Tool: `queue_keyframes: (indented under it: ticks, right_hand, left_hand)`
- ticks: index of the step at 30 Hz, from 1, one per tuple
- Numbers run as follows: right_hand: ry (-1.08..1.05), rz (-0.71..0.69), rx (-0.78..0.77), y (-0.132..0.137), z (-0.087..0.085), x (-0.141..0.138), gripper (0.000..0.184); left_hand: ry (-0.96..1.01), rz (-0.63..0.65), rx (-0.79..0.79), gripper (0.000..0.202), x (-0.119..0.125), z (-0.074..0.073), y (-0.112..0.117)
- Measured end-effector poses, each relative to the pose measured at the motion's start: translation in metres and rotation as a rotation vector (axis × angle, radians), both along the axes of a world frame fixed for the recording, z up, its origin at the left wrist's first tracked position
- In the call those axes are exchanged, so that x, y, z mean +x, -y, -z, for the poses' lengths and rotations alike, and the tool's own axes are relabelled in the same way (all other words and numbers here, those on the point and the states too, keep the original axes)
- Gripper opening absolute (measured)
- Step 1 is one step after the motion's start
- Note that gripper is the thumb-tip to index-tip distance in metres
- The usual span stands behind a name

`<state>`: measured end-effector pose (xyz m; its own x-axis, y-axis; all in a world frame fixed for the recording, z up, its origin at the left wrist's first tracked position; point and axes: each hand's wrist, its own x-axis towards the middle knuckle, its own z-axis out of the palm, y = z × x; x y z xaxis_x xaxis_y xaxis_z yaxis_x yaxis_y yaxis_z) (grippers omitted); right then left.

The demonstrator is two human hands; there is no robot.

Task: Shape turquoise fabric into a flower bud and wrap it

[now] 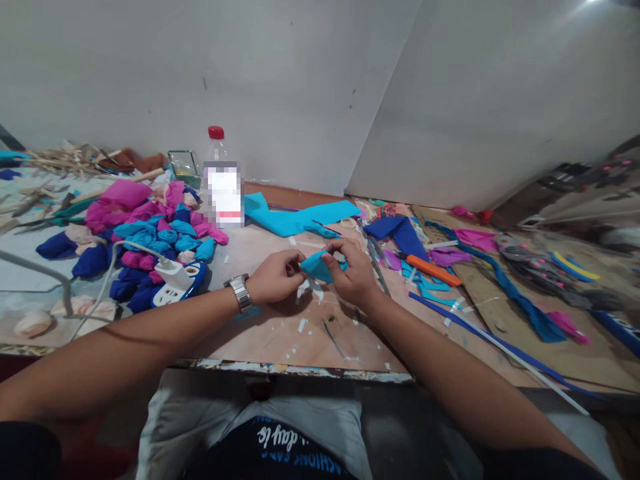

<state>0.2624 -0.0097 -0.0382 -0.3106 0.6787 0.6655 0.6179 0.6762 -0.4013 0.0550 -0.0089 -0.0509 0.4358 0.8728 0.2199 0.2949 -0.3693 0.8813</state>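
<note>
A small folded piece of light blue cloth point(316, 267) is held up between my two hands, over the middle of the table. My left hand point(276, 275), with a metal watch point(241, 293) on its wrist, pinches the cloth's left corner. From the other side my right hand point(352, 275) grips it, thumb across the front and fingers behind. Whether it is woven cloth or crepe paper I cannot tell. Just beyond lies a long light blue strip point(300, 217), with scissors point(323, 229) resting near its right end.
Pink, blue and cream rosettes point(165, 233) pile up at left, beside a power strip point(180, 285) with a white plug. A red-capped bottle point(220, 180) stands behind. To the right lie an orange utility knife point(433, 270), dark blue strips point(400, 233) and cardboard point(493, 313).
</note>
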Motion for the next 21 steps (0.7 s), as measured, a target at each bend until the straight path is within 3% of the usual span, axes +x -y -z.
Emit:
queue_keyframes:
  ticks: [8, 15, 21]
  right_hand:
    - [0.002, -0.013, 0.016, 0.0013, -0.0019, -0.0006, 0.027]
    - [-0.006, -0.017, 0.035, 0.0001, -0.0013, -0.0001, 0.025]
    - [-0.049, 0.009, 0.054, -0.0005, -0.0012, 0.0002, 0.024]
  left_hand:
    - [0.366, -0.026, -0.429, 0.009, 0.0039, -0.0037, -0.0012]
    - [0.432, 0.015, -0.407, 0.015, 0.0026, -0.0033, -0.001]
    - [0.443, -0.002, -0.372, 0.008, 0.0036, -0.0019, -0.0026]
